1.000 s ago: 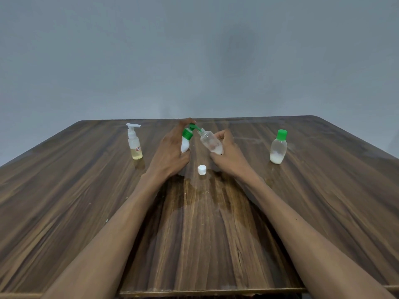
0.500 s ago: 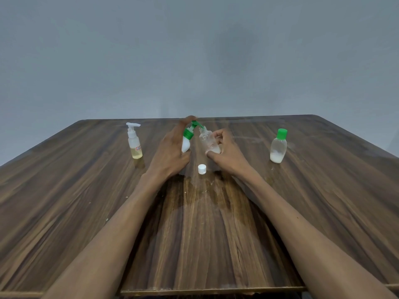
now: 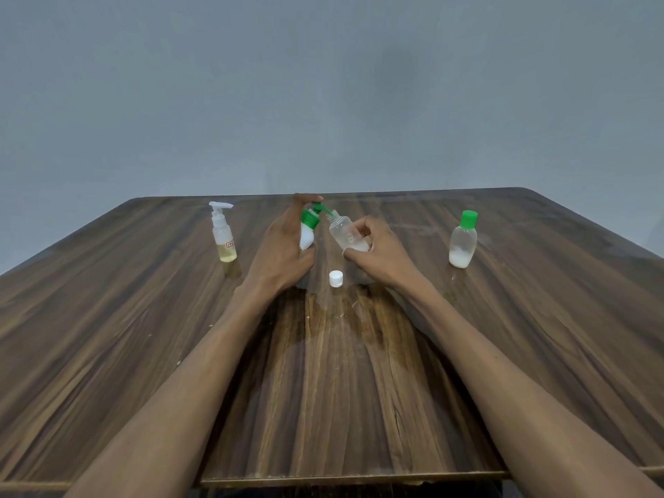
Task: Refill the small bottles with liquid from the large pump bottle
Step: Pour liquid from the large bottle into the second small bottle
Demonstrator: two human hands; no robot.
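Left hand (image 3: 284,246), right hand (image 3: 381,251): fingers curled, arms outstretched.

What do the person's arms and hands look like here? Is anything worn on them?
Both forearms are bare as far as the frame shows: no sleeves, gloves, watch or rings can be seen on the left hand or the right hand. The upper arms are out of frame.

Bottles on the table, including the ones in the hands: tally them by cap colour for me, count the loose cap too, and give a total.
Green-capped bottles: 2, the pump bottle held by the left hand and the capped bottle standing at the right.
White-pump bottles: 1, the yellow-liquid bottle.
Uncapped bottles: 1, the clear bottle held by the right hand.
Loose white caps: 1, the cap.
Total: 5
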